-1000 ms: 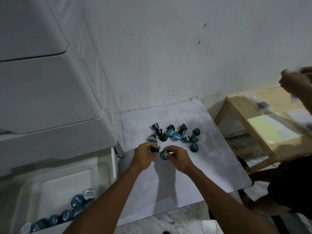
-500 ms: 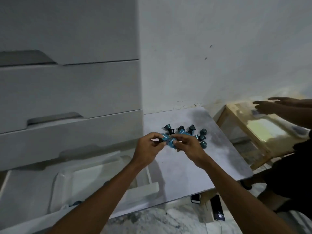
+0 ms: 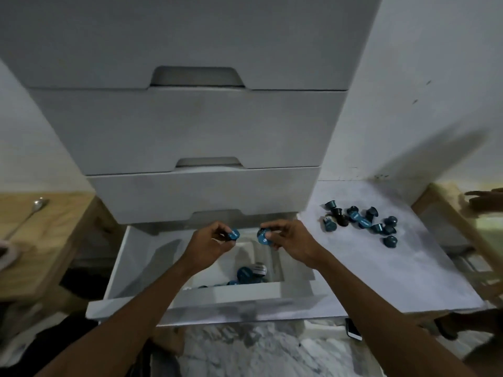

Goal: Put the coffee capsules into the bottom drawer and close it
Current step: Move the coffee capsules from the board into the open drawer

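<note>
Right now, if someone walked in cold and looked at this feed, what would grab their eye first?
The two hands at centre: the left hand and right hand each pinch a blue coffee capsule over the open bottom drawer. A few capsules in the drawer already lie in its inner tray. To the right, a cluster of capsules waits on the pale board beside the drawer unit.
</note>
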